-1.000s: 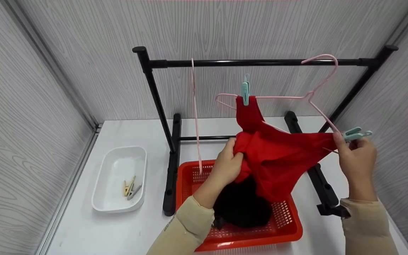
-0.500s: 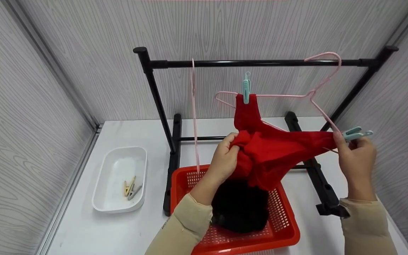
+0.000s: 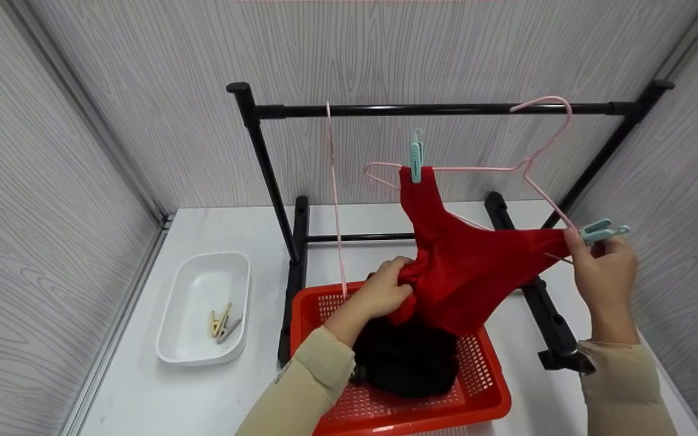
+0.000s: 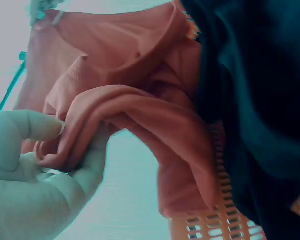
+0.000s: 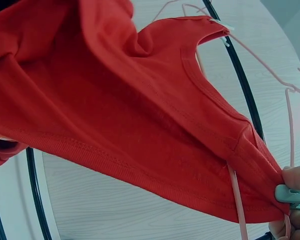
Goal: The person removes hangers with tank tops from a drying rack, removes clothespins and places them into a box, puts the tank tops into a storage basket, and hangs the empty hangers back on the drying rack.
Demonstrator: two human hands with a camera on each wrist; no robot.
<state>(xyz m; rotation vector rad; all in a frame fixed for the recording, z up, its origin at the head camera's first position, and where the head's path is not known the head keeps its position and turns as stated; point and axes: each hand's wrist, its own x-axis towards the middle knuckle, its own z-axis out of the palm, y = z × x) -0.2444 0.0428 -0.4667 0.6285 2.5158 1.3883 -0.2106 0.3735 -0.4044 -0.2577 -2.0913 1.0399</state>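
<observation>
A red sleeveless top (image 3: 470,272) hangs from a pink hanger (image 3: 476,169), one strap held by a teal clothespin (image 3: 415,162). My left hand (image 3: 382,290) pinches a bunched fold of the top above the basket; in the left wrist view, folds of the top (image 4: 134,70) run over the fingers. With thumb and fingers, my right hand (image 3: 606,272) grips the top's other upper corner at the hanger's near end. A second teal clothespin (image 3: 603,232) sits at that corner, and in the right wrist view this clothespin (image 5: 290,194) lies beside the thumb.
A black rack (image 3: 397,110) carries the hanger and another pink hanger (image 3: 335,206) at left. Below stands a red perforated basket (image 3: 397,427) with black cloth (image 3: 409,363) inside. To the left, a white tray (image 3: 203,281) holds a yellow clothespin (image 3: 223,318) and a grey one.
My left hand first rose a little, then moved down with its bunched fabric, so the top hangs less crumpled. The basket shifted slightly left and nearer. My right hand keeps its grip.
</observation>
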